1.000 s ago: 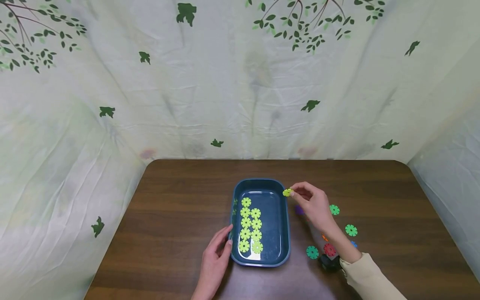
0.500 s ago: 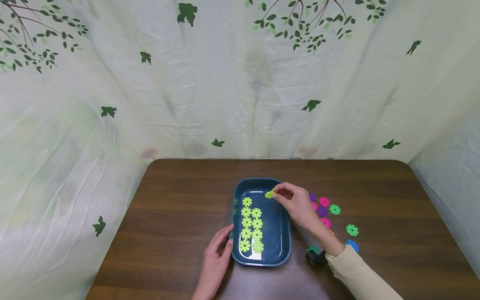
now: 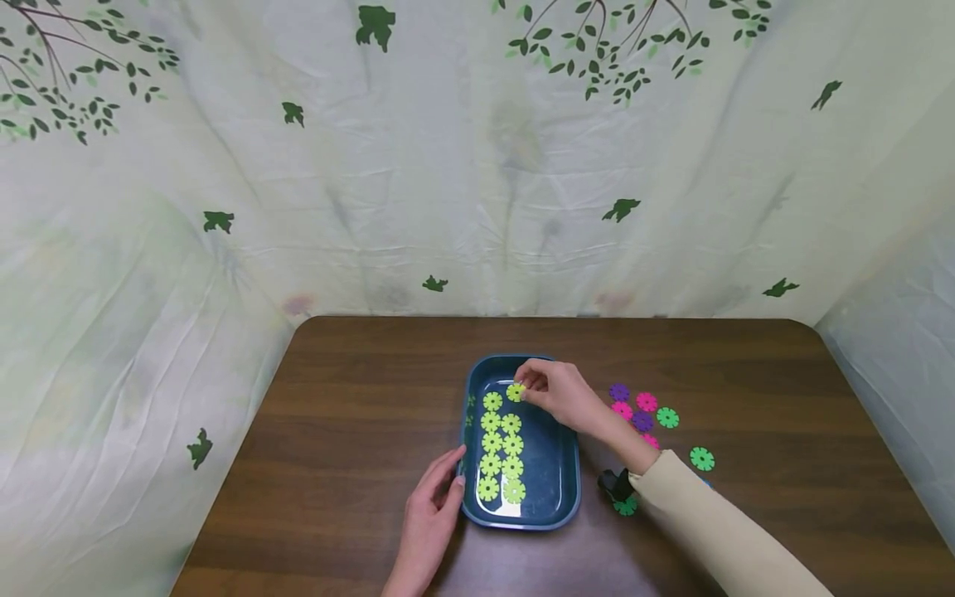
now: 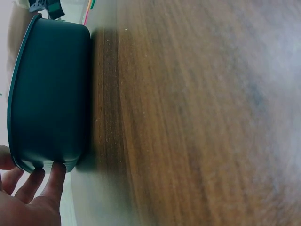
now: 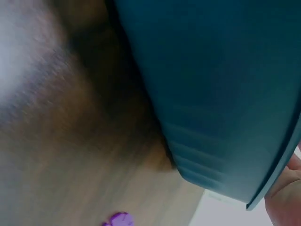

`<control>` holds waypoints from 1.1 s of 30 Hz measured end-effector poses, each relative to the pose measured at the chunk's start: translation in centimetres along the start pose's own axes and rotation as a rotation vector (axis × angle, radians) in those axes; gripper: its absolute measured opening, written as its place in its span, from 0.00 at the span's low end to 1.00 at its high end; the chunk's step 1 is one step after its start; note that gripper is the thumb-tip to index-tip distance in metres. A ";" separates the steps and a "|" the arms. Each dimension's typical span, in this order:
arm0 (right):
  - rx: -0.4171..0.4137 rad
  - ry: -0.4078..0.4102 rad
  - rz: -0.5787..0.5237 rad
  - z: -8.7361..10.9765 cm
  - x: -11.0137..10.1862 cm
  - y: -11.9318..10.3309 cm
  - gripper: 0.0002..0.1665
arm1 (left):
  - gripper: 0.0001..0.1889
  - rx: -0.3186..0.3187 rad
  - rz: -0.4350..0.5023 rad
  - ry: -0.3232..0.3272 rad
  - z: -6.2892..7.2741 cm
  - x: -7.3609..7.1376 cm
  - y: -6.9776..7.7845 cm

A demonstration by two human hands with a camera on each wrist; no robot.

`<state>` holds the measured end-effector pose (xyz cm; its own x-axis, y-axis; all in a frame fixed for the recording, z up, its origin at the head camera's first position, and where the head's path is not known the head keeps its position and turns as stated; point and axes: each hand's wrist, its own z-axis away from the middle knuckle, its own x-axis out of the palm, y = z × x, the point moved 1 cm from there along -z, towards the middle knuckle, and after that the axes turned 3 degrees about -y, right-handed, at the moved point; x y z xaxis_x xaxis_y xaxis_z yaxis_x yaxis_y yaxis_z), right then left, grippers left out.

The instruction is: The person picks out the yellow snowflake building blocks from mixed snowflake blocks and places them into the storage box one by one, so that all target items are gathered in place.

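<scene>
A dark blue tray [image 3: 548, 485] stands on the table, several yellow-green notched plastic discs [image 3: 490, 443] lying in two columns along its left side. My right hand [image 3: 563, 395] reaches over the tray's far part and pinches one more yellow-green disc [image 3: 515, 392] between thumb and fingertips, above the right column. On the tray's left, my left hand [image 3: 429, 514] touches the outer wall with extended fingers [image 4: 55, 181]. The right wrist view has the tray wall [image 5: 211, 108] in front, hiding the pinched disc; only part of the right hand [image 5: 287, 193] shows past the rim.
Right of the tray lies a loose group of discs: purple [image 3: 642, 421], pink [image 3: 647, 402], green [image 3: 702, 458] and others, some under the right forearm. A black wrist device [image 3: 614, 485] hangs at the right sleeve [image 3: 694, 514]. A leaf-patterned cloth [image 3: 477, 182] rises behind the table [image 3: 358, 414].
My right hand has carried the pinched yellow-green disc leftward from the tray's right rim to above the right column. The left hand stays at the tray's side.
</scene>
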<state>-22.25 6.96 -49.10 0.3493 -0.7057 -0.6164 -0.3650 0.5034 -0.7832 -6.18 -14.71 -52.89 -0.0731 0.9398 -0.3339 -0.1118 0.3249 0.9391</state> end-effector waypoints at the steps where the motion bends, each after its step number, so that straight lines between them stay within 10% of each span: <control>1: 0.003 -0.024 0.018 -0.3 0.0 0.1 0.10 | 0.21 0.000 0.001 -0.001 0.0 0.0 0.0; 18: -0.005 -0.185 0.184 -2.9 0.6 0.4 0.08 | 0.20 -0.008 0.005 -0.002 0.0 0.0 -0.1; 33: 0.022 -0.142 0.179 -2.9 1.6 0.6 0.06 | 0.20 -0.049 -0.004 -0.011 -0.1 -0.1 0.1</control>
<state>-24.41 4.63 -50.32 0.3993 -0.5276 -0.7499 -0.4134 0.6264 -0.6608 -6.29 -14.75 -52.82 -0.0620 0.9395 -0.3368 -0.1605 0.3236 0.9325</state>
